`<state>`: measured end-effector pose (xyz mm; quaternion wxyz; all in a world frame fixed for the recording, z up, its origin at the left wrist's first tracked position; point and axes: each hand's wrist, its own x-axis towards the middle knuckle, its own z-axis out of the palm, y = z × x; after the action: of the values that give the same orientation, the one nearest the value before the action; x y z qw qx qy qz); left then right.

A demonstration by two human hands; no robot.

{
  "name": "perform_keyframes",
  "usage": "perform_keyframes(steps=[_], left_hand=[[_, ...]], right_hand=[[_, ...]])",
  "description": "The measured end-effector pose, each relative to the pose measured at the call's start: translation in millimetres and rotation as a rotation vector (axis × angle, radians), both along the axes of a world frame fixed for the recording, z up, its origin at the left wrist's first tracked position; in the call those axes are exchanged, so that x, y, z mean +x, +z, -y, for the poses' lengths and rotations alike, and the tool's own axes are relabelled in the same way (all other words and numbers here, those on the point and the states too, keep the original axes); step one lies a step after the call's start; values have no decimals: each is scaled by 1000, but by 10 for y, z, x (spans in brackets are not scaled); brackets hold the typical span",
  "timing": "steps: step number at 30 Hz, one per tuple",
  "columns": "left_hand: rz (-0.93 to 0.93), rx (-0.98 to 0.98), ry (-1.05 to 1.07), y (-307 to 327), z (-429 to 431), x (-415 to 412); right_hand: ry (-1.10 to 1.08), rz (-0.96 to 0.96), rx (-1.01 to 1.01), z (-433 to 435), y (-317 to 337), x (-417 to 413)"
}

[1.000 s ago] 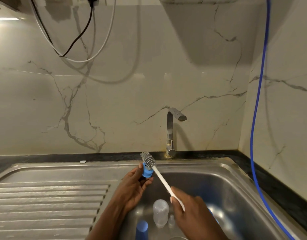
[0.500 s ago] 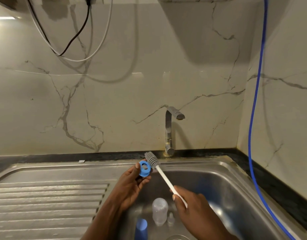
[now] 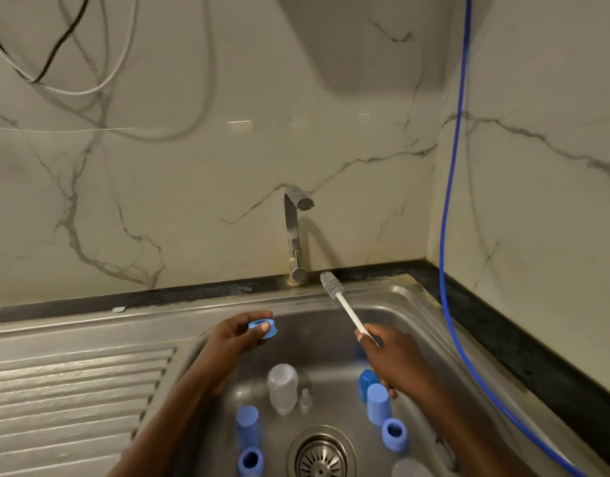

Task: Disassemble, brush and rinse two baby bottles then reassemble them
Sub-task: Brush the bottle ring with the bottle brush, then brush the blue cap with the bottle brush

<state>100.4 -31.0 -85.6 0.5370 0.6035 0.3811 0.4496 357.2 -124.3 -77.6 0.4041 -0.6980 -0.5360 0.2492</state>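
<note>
Under the left grip: a clear bottle [image 3: 282,387] lies on the floor of the sink [image 3: 417,304], with a small clear teat [image 3: 305,401] just beside it, toward the right hand's side.
Nearer the person than that grip: a blue cap [image 3: 247,425] stands upright with a blue ring [image 3: 250,461] in front of it, both left of the drain [image 3: 320,456].
Under the right grip: a blue piece [image 3: 367,380] is partly hidden by the wrist; a second blue cap [image 3: 378,404] and a second blue ring [image 3: 394,433] sit close by.
Beyond the grips: the tap [image 3: 294,235] rises at the sink's back edge, and a blue hose [image 3: 451,235] hangs to the right.
Left hand [image 3: 238,335]: over the sink's left wall, thumb and fingers pinching a blue collar [image 3: 262,328] with its opening facing up.
Right hand [image 3: 396,359]: raised over the basin, fingers curled round the lower end of the brush [image 3: 344,304], which tilts up and away, its grey bristle head near the tap's base.
Collar and brush: well apart.
</note>
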Motion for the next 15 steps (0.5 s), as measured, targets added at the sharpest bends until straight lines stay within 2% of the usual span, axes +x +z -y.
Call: perform_keyframes(steps=[5,10,12,15], left_hand=[[-204,112,15,73,66,238],[-493,242,58,-72,-69,558],[-644,277,84,-167,-169,694],[-924,335,11,-324,-278,901]], right_hand=[[12,-79,-59,-38,-118,-9],[-7,-121,-35,-52,-137,4],[-12,-108,-20,-63,-146,11],[-9,-92,-17,-75,-162,16]])
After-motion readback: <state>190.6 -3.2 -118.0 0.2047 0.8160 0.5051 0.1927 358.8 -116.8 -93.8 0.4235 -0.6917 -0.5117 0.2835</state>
